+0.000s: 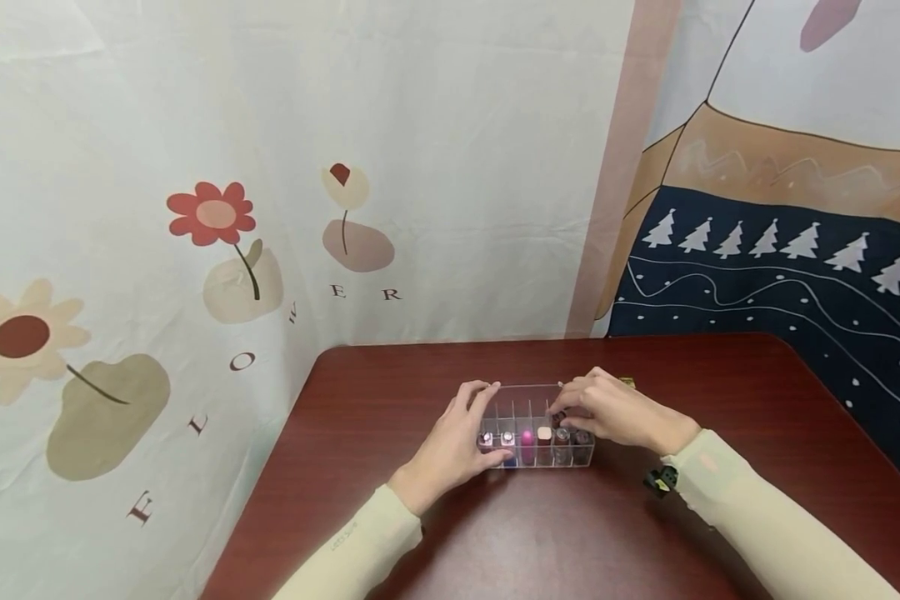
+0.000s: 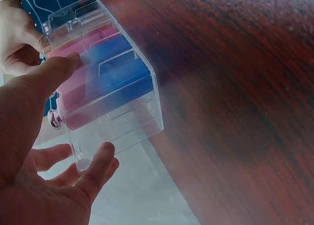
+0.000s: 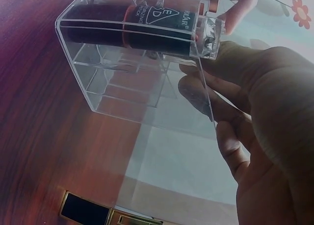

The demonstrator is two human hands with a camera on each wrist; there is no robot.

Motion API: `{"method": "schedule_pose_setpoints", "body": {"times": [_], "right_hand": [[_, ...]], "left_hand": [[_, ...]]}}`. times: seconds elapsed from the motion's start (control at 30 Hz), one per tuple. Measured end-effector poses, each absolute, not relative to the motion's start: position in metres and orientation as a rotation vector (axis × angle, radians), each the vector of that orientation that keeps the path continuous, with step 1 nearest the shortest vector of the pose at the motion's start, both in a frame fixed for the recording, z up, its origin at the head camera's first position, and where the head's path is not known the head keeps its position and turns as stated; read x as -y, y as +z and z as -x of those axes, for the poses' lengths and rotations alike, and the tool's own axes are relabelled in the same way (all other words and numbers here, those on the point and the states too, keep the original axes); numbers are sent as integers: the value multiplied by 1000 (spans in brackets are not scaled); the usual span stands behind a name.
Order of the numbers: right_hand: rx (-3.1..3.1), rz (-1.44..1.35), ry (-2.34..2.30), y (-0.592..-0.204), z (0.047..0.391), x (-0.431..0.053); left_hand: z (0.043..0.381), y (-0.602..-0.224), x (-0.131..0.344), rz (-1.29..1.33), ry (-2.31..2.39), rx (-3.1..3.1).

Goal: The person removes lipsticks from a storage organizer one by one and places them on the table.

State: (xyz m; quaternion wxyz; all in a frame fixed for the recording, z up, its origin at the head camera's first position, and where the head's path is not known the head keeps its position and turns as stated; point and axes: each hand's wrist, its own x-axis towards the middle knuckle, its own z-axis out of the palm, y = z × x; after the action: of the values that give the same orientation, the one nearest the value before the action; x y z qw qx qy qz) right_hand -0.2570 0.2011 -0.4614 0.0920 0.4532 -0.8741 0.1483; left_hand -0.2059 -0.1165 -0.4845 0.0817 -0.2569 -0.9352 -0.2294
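A clear acrylic organizer [image 1: 536, 457] with small compartments stands on the table. Its front row holds several lipsticks, among them a bright pink one [image 1: 527, 446], one with a cream top [image 1: 544, 434] and blue-based ones [image 2: 120, 70]. My left hand [image 1: 450, 437] grips the organizer's left end, thumb across the front and fingers behind. Over the back right compartments, my right hand [image 1: 600, 408] curls its fingers down and pinches a dark lipstick [image 1: 558, 417], mostly hidden beneath them. A black tube with white print [image 3: 162, 26] shows through the organizer's right wall.
A black and gold case [image 3: 86, 210] lies on the dark red wooden table [image 1: 390, 400], behind the right hand. Printed cloth [image 1: 480, 167] hangs along the table's far and left sides, with a dark tree-patterned cloth [image 1: 765, 275] at the right.
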Motion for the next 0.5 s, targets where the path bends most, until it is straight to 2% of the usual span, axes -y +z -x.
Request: {"method": "schedule_pose_setpoints", "body": {"times": [0.5], "right_hand": [[2604,-1331,459,-458,255,-203]], "left_hand": [[206,-485,116,770,-691,2784]]}}
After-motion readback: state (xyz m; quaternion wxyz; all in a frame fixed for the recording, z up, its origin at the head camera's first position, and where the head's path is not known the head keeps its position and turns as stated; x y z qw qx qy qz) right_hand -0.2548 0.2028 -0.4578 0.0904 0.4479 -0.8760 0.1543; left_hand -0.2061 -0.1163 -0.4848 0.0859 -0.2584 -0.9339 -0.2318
